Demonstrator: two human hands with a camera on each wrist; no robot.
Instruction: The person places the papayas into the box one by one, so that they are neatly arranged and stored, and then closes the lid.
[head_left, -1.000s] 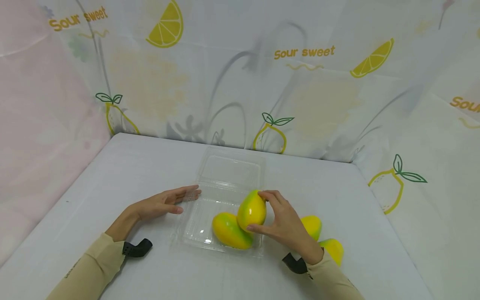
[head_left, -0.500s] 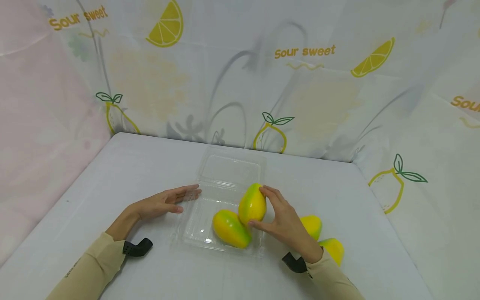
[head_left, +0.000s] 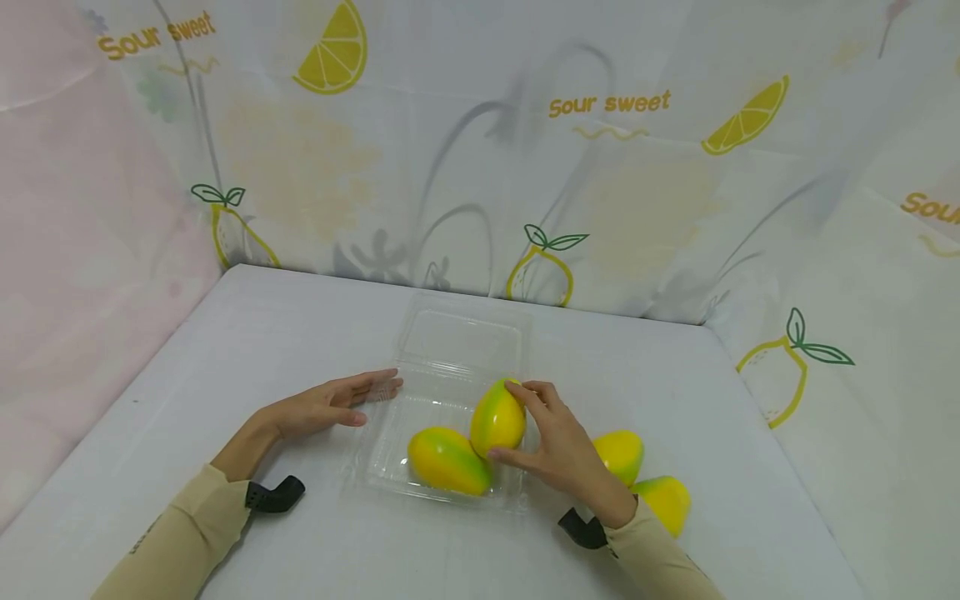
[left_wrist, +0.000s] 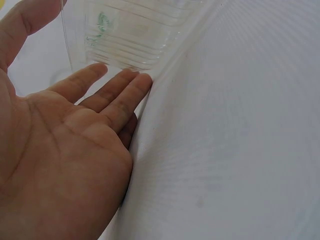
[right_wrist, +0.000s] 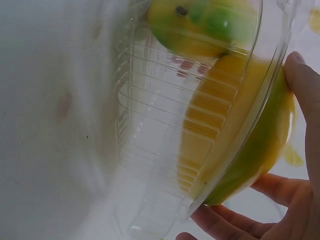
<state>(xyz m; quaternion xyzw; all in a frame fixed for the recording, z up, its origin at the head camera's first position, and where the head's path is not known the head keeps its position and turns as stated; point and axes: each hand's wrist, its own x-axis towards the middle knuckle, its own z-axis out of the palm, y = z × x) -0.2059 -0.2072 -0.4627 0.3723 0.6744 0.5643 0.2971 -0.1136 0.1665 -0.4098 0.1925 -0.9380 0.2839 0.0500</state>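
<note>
In the head view a clear plastic clamshell box (head_left: 390, 433) lies with its lid (head_left: 461, 333) folded back. My right hand (head_left: 558, 450) holds a yellow-green mango (head_left: 498, 421) between thumb and fingers at the box's right side. Seen from the right wrist, this mango (right_wrist: 267, 150) stands partly behind the box's clear wall, its upper part above the rim. Another mango (head_left: 447, 461) lies in the box at the near side, right against the held one. My left hand (head_left: 322, 408) has its fingers extended, fingertips at the box's left wall (left_wrist: 125, 40).
Two more mangoes, one farther back (head_left: 621, 454) and one nearer (head_left: 666, 504), lie on the white table (head_left: 300, 325) to the right, partly behind my right forearm. A printed cloth backdrop (head_left: 465, 150) rises behind the table.
The held mango has gone slightly away from me, then back and a little left with my right hand. The mango beside it has shifted left in the box. My left hand stays put.
</note>
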